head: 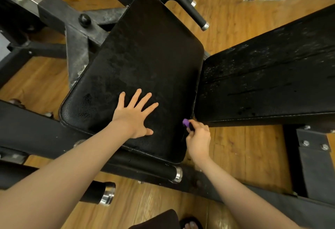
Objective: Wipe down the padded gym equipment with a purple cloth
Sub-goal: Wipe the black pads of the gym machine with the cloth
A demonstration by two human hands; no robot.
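A black padded seat (141,61) fills the middle of the view, its surface streaked and damp. My left hand (135,115) lies flat on its near part, fingers spread. My right hand (198,138) is curled at the seat's right edge, gripping a purple cloth (185,122); only a small purple tip shows past the fingers, pressed into the gap between the seat and the black back pad (272,76) on the right. The back pad carries wet streaks and droplets.
A dark metal frame (76,43) stands to the left and behind the seat. Black handles with chrome caps stick out at the back (204,26) and in front (176,174), (108,193). Wooden floor (244,149) lies around. A foot (191,224) shows at the bottom.
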